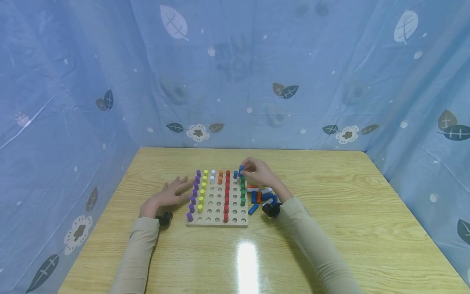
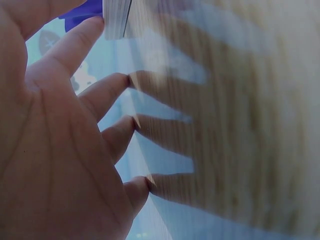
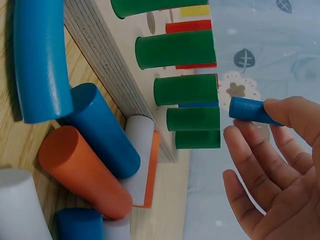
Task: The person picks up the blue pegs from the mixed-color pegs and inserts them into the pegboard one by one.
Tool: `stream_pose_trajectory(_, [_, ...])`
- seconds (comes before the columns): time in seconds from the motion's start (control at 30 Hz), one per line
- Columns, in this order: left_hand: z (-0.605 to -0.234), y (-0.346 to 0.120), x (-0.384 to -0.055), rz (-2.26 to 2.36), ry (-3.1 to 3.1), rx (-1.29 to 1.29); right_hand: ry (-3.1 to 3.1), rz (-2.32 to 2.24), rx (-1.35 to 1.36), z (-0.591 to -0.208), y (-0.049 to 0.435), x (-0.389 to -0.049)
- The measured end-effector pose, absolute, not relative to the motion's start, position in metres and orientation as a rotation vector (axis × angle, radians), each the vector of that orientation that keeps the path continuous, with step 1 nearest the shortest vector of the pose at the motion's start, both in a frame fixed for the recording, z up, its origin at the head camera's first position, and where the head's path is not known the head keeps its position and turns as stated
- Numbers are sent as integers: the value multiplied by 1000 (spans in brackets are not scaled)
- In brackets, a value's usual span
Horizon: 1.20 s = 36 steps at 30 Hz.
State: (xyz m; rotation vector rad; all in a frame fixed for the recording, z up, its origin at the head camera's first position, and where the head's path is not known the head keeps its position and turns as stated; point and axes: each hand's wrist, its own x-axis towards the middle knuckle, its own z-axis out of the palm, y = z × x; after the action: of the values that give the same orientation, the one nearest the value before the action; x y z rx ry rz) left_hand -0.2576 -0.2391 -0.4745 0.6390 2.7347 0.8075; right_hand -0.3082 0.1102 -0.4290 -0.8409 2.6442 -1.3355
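A wooden pegboard (image 1: 216, 223) stands on the table with columns of coloured pegs in its holes. Between thumb and fingers, my right hand (image 1: 258, 172) pinches a blue peg (image 3: 252, 110) above the board's far right corner. Just below it are the green pegs (image 1: 242, 194) of the right column. One blue peg (image 1: 235, 174) stands at the far end of the neighbouring column. Beside the board's left edge, my left hand (image 1: 171, 192) rests with fingers spread on the table. In the left wrist view its index fingertip (image 2: 95, 24) touches or nearly touches the board's side.
Loose blue, orange and white pegs (image 1: 258, 197) lie in a heap right of the board, under the right wrist. Purple pegs (image 1: 193, 200), yellow pegs (image 1: 202, 192) and red pegs (image 1: 226, 201) stand in columns. A blue patterned curtain (image 1: 249, 81) hangs behind the table.
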Motion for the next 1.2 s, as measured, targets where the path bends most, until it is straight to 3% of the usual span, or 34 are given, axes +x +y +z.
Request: stream_pose_trajectory(1.2, [-472,-238,-256,809,2732,627,2636,-1175,-838,-453,97,-314])
